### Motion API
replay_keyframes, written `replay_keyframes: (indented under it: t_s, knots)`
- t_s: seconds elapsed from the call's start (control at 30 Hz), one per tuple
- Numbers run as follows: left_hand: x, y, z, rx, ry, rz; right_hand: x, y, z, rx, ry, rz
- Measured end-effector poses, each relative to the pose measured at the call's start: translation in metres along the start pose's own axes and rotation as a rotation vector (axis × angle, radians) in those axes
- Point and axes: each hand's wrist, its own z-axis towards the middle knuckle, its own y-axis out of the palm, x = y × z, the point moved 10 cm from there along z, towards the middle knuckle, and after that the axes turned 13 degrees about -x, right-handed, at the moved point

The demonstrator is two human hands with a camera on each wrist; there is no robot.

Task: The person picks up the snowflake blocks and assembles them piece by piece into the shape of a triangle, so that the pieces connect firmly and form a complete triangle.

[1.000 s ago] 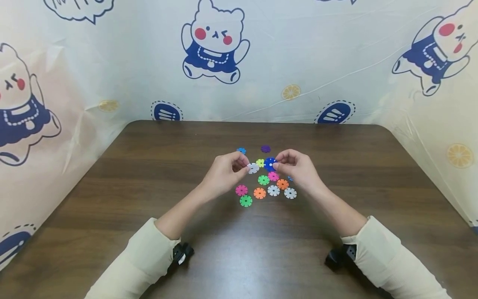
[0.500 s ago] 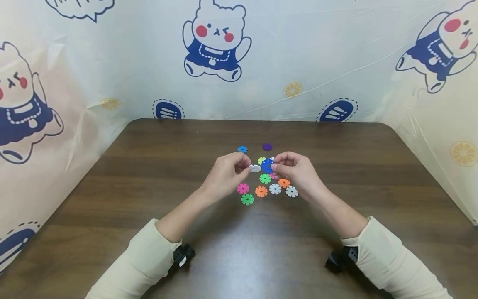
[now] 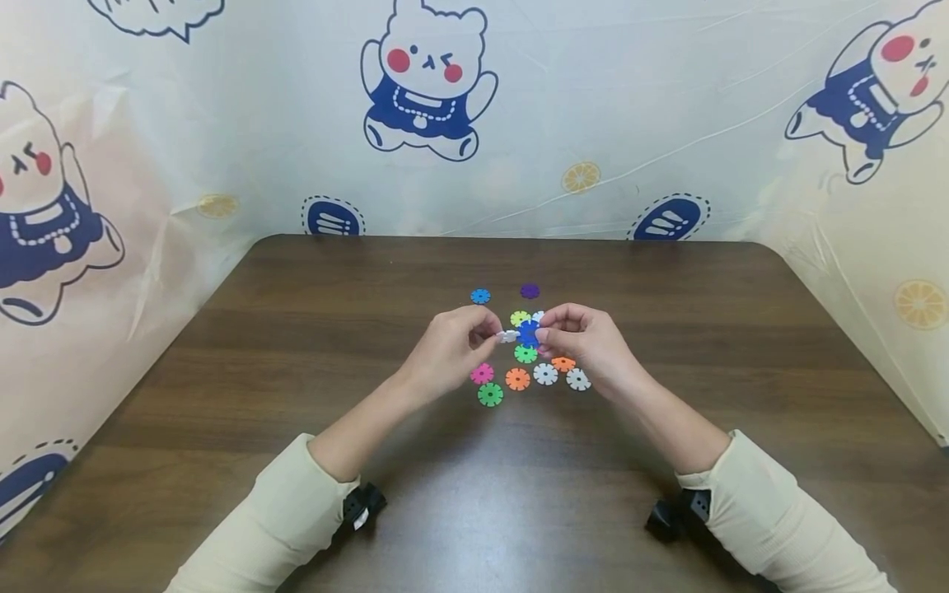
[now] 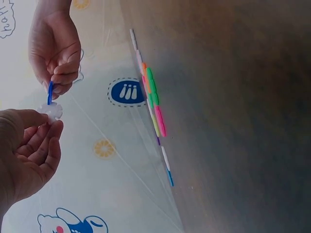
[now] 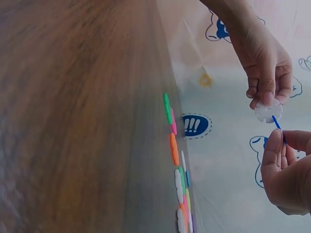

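My left hand (image 3: 452,350) pinches a white snowflake disc (image 3: 507,336) between thumb and fingers; in the left wrist view that white disc (image 4: 52,110) sits at my fingertips. My right hand (image 3: 586,342) pinches a blue snowflake disc (image 3: 528,332), seen edge-on as the blue disc (image 5: 277,124) in the right wrist view. The two discs meet edge to edge above the dark wooden table (image 3: 296,329). The white disc (image 5: 267,110) also shows in the right wrist view under the left hand (image 5: 265,60). The right hand (image 4: 56,48) shows in the left wrist view.
Several loose discs lie on the table below my hands: green (image 3: 489,394), pink (image 3: 482,373), orange (image 3: 517,379), white (image 3: 545,374) and another white (image 3: 578,380). A light blue disc (image 3: 480,296) and a purple disc (image 3: 530,291) lie farther back. A cartoon-printed plastic sheet (image 3: 593,123) walls the table.
My hands have drawn closer together, bringing the white and blue discs from slightly apart to touching edge to edge. The white disc has tilted toward the blue one.
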Motion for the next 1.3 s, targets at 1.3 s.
replay_keyframes:
  t_s: [1.3]
  knots:
    - [0.016, -0.017, -0.008, 0.128, 0.165, -0.014, 0.022, -0.055, 0.021, -0.133, 0.18, -0.622]
